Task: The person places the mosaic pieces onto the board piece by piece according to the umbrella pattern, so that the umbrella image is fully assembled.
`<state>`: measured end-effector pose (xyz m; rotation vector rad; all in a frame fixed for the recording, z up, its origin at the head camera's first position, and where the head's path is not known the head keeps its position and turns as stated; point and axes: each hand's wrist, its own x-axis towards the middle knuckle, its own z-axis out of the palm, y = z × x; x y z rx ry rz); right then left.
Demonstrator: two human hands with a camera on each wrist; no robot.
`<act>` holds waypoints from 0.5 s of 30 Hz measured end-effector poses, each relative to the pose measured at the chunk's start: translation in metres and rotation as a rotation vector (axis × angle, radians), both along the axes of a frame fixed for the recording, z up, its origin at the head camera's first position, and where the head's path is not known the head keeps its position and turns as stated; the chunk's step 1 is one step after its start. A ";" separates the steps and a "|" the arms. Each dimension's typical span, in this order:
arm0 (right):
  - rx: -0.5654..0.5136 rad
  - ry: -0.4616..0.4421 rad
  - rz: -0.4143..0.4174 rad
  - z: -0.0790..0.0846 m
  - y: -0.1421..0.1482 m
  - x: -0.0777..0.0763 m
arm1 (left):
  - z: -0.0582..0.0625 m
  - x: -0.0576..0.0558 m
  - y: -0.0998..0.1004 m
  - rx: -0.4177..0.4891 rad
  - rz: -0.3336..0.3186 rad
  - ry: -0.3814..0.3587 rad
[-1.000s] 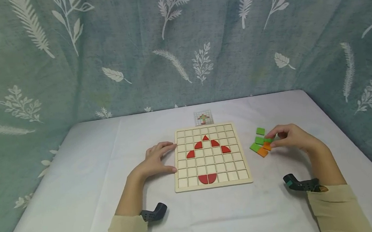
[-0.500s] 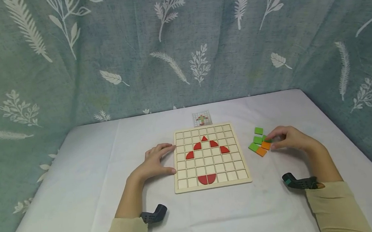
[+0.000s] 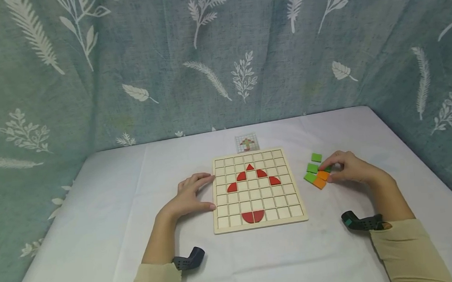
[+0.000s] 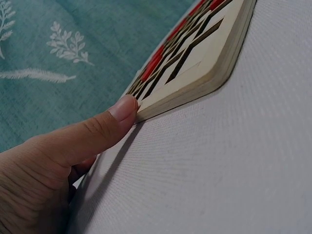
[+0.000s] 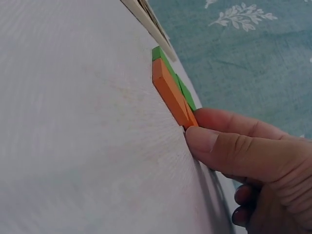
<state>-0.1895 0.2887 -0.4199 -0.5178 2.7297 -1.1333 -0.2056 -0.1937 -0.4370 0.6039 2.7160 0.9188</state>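
A square wooden grid board (image 3: 262,226) lies on the table with red pieces set in it: a triangle, several quarter-rounds and a red half-round pair (image 3: 253,217) near its front. My left hand (image 3: 187,200) rests against the board's left edge, thumb and fingers spread apart; in the left wrist view the thumb (image 4: 105,129) touches the rim. Right of the board, my right hand (image 3: 349,168) pinches an orange square tile (image 3: 323,175) between thumb and index finger. A second orange tile (image 3: 319,183) adjoins it. Green tiles (image 3: 312,168) lie close by, one partly hidden under the index finger.
Behind the board lies a small pattern card (image 3: 246,143) with a coloured figure on a grid. A single green tile (image 3: 316,157) sits at the back of the group. White cloth (image 3: 283,260) covers the table; a leaf-print curtain (image 3: 175,109) hangs around it.
My right index finger has shifted left over the tiles, and the pinched orange tile now lies closer against its neighbours. The left hand and the board hold their places.
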 end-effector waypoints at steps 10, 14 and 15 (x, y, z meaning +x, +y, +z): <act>0.022 -0.026 -0.032 -0.001 -0.007 -0.002 | 0.000 0.001 0.000 -0.011 0.014 -0.005; 0.028 -0.050 -0.056 -0.002 -0.010 -0.003 | 0.001 0.000 -0.001 -0.018 0.014 -0.002; 0.030 -0.062 -0.065 -0.002 -0.012 -0.003 | 0.001 0.000 -0.001 -0.020 0.013 -0.002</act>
